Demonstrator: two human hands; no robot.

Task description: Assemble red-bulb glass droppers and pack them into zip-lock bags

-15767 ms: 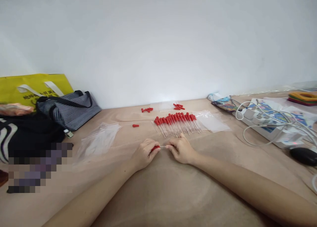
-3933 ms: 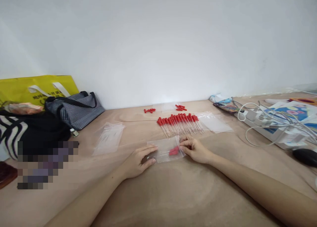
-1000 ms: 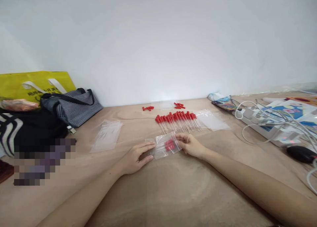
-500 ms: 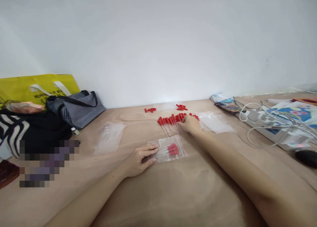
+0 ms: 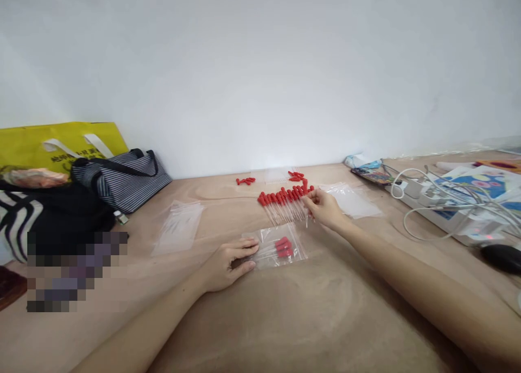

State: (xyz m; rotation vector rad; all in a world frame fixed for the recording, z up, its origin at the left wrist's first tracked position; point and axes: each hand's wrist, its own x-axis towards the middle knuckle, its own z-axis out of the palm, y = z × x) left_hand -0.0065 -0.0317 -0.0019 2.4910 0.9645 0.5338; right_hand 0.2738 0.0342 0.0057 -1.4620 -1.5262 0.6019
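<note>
From my screen I count 1 bare left hand [image 5: 230, 264], 1 bare right hand [image 5: 324, 209], 1 slim clear dropper with a red bulb [image 5: 305, 183] in the right hand, and more than 10 red-bulbed droppers [image 5: 281, 197] in 1 row, too crowded for an exact figure. 1 clear plastic zip bag [image 5: 271, 232] has at least 3 red bulbs [image 5: 284, 247] inside. I see 2 clusters of loose red bulbs [image 5: 246, 181], 2 piles of flat clear plastic bags [image 5: 179, 231], 1 yellow bag [image 5: 24, 145] and 1 striped bag [image 5: 128, 182].
</note>
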